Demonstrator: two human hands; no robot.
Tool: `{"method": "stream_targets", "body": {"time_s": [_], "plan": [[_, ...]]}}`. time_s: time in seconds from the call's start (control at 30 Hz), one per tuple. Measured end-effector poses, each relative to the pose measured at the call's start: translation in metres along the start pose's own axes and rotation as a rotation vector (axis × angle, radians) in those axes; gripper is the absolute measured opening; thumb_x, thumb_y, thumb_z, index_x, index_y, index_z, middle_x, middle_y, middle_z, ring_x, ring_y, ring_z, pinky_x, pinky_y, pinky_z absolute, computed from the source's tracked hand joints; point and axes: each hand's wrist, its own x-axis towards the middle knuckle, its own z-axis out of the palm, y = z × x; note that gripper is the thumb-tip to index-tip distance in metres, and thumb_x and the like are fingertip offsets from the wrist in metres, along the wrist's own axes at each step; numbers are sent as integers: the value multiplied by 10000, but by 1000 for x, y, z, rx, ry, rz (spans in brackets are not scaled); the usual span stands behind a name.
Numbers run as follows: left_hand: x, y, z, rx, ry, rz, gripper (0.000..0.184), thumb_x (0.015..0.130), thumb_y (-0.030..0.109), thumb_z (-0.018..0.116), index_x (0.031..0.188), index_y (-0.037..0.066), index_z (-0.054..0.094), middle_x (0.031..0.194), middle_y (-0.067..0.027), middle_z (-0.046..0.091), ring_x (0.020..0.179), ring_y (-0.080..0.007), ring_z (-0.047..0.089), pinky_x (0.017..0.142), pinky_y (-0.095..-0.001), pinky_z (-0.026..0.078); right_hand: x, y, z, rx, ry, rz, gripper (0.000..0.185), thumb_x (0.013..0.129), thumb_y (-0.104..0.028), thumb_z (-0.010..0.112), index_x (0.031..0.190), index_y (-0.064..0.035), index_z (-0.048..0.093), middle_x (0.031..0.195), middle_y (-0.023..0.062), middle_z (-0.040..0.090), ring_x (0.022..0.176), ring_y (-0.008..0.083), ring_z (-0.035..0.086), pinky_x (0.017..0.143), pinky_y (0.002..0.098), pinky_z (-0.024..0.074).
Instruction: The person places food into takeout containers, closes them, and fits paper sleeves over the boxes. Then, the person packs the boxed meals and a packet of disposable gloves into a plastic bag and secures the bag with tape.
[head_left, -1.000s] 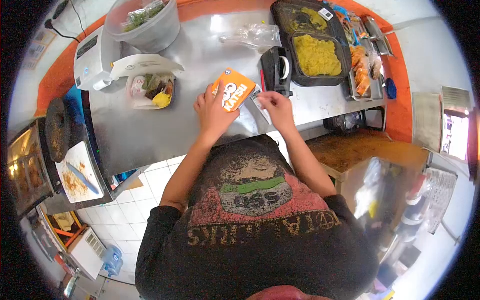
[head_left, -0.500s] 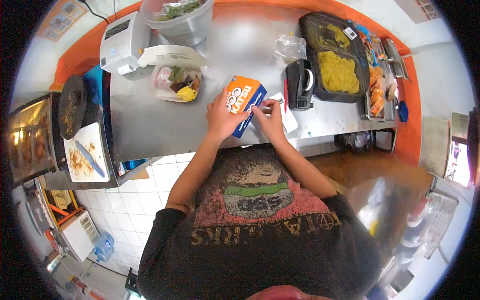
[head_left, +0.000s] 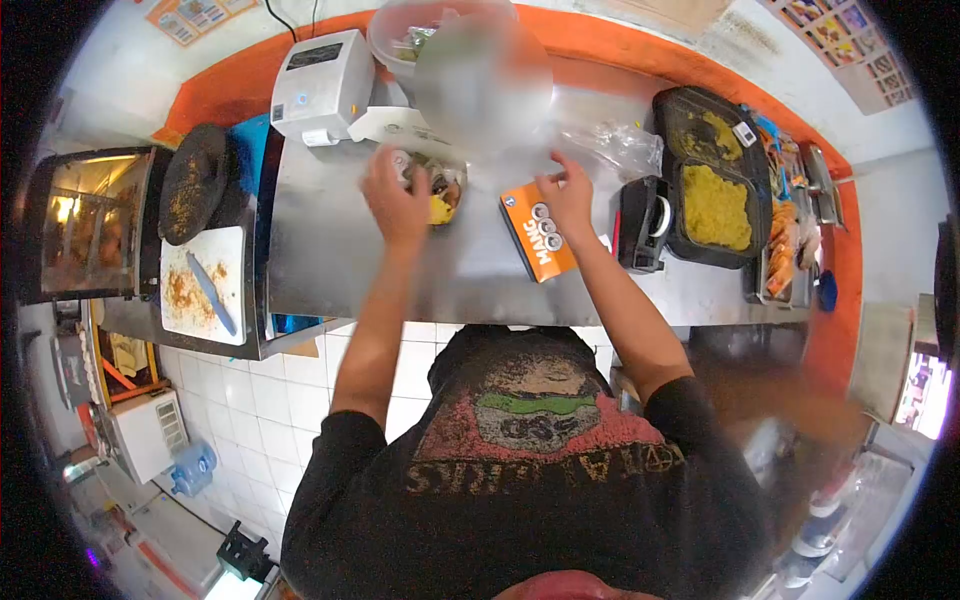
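Open hands (head_left: 398, 208) (head_left: 570, 208) hovering by food carton and orange box

The left hand's fingers are spreading loosely, thumb apart, and blurring a little at the near-side edge of the food carton (head_left: 464, 181); whether they are touching it, I cannot tell. The right hand's fingers are opening too, the index finger pointing toward 12 o'clock, the thumb toward 10, just over the upper corner of the orange box (head_left: 533, 234); contact there is also unclear.

The orange box is lying on the steel counter (head_left: 330, 240), showing white letters. Counting from it, the carton is sitting at 10 o'clock, its lid (head_left: 402, 127) standing raised and its yellow food (head_left: 441, 209) showing. Farther along 10 o'clock, a white printer (head_left: 322, 92) is standing. A tub (head_left: 388, 40), partly blurred, is sitting at 11. A clear plastic bag (head_left: 622, 150) is lying between 1 and 2. At 3 o'clock, a black machine (head_left: 640, 235) is standing before a dark container (head_left: 680, 250) holding yellow food. At 9 o'clock, a knife (head_left: 210, 292) is resting on a white cutting board (head_left: 180, 322).
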Motion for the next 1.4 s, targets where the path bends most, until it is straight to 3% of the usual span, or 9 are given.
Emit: {"method": "stream_targets", "body": {"time_s": [0.07,0.2,0.33,0.83,0.97,1.1,1.17,1.27,1.4], "plan": [[59,-28,-15,219,72,302,576,797,149,676,1319,27,465,1190,-190,583,1141,-371,489,976,-451,362,9,-27,36,231,-92,45,550,739,-202,752,1215,12,579,1189,178,614,1067,328,590,930,395,461],[95,-94,-5,208,-184,195,455,799,133,677,1233,61,564,1091,-144,645,1060,-356,532,914,-435,405,11,-51,107,-29,22,-80,407,761,-187,715,1114,0,641,1083,180,623,1001,335,591,893,414,466],[44,-119,-28,183,-52,241,102,784,106,688,875,62,705,926,-89,687,885,-319,604,799,-423,479,2,-64,112,-28,178,-29,252,762,-142,684,966,6,691,1028,167,623,978,339,587,874,420,471],[-104,-107,-6,-355,98,-561,194,798,78,713,923,-54,644,1036,-176,681,951,-228,661,828,-316,517,-40,-22,129,51,-155,-67,159,752,-67,656,874,23,608,834,246,647,814,412,630,726,450,492],[-63,-48,-65,-217,-204,-812,148,830,68,685,866,-41,592,951,-153,684,909,-177,657,809,-276,503,-34,-41,98,-50,-361,37,131,764,-58,631,856,16,574,782,249,637,761,416,632,673,435,499],[-81,-59,-72,-308,-229,-754,142,826,56,685,870,-33,583,896,-136,681,899,-185,661,849,-293,500,-50,-34,83,-82,-398,55,138,739,-36,621,856,14,569,777,246,634,755,405,634,670,417,500],[-102,-77,-63,-351,-248,-537,156,829,40,676,916,-35,571,1012,-167,676,987,-197,645,895,-308,492,-60,-12,85,-31,-344,-74,175,748,-67,693,824,14,558,689,176,602,583,252,577,554,368,452],[-122,-85,-52,-438,-222,-480,160,843,23,655,942,-36,544,1169,-197,634,1084,-221,614,951,-332,469,-71,-6,80,30,-355,-36,180,728,-29,689,863,1,573,649,157,581,578,239,578,541,361,438],[-126,-83,-46,-484,-232,-479,268,854,-14,624,1110,-44,548,1279,-228,571,1167,-248,569,991,-357,443,-76,5,84,-51,-425,1,333,709,31,648,1035,-18,605,792,177,642,751,232,658,649,335,507]]}}
